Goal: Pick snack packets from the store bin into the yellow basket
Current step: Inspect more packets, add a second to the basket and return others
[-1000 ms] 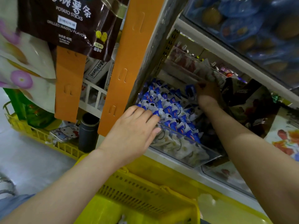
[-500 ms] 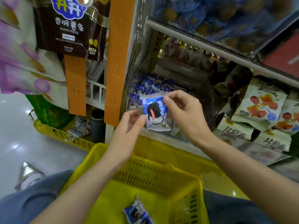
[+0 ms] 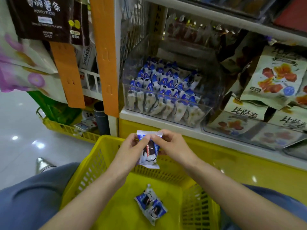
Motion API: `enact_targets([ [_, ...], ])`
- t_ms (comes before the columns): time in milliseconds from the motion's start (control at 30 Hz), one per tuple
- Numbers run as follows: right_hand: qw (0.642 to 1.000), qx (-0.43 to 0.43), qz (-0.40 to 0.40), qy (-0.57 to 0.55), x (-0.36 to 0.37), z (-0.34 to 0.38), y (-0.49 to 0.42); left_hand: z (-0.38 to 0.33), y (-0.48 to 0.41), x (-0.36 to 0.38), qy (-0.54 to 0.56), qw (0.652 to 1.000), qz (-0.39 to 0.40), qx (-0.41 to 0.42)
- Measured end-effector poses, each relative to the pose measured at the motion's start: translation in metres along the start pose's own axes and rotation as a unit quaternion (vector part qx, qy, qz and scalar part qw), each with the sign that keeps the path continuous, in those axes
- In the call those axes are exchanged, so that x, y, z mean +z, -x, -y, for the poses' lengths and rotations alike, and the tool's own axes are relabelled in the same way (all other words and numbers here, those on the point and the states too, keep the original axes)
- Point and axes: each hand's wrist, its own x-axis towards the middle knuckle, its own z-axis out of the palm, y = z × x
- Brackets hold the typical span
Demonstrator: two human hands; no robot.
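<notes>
Two snack packets lay overlapping on the floor of your yellow basket, so the picking was under way but, by my reading, far from finished.

One held packet hung upright over the basket's far rim, between your hands. It was not yet let go and sat well above the two lying below.

Many stocked packets of the same blue and white stood in rows in the clear store bin, on the shelf above and to the right. The bin looked nearly full. The task gave you no count to reach.

- Left hand: fingers drawn in narrow, pinching the held packet near its top seal on the left side.
- Right hand: fingers likewise narrow, pinching the top seal on the right. The lower fingers were tucked behind the wrapper, and you could not tell how they lay.

Also present, left to right:
- Dark potato-stick bag hanging at upper left.
- Second basket on the floor.
- Orange strip on the shelf post.
- Printed snack bags just right of the bin.

Left to do, as I judged it: release this packet over the basket, then go back to the bin for more.
</notes>
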Motion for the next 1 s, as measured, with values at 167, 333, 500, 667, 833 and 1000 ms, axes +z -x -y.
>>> enact_targets([
  [167, 0.992, -0.056, -0.02, 0.114, 0.0, -0.006, -0.002, 0.004, -0.006, 0.006, 0.006, 0.999, -0.036, -0.02],
  [333, 0.889, -0.213, -0.102, 0.391, -0.006, -0.009, 0.002, 0.004, -0.01, 0.011, 0.083, 0.991, -0.001, -0.103],
  [500, 0.96, -0.136, -0.151, 0.192, -0.016, -0.007, -0.003, -0.002, -0.008, 0.012, 0.129, 0.982, 0.082, -0.11],
  [667, 0.988, -0.014, -0.114, -0.102, -0.025, -0.002, -0.001, -0.003, 0.0, 0.009, 0.12, 0.986, 0.101, -0.049],
  [833, 0.99, 0.021, -0.028, -0.133, -0.008, -0.008, 0.01, -0.001, 0.004, 0.011, -0.053, 0.995, 0.001, 0.087],
  [1000, 0.996, 0.013, -0.011, -0.092, -0.006, -0.006, 0.013, -0.001, 0.007, 0.013, -0.104, 0.986, 0.004, 0.133],
])
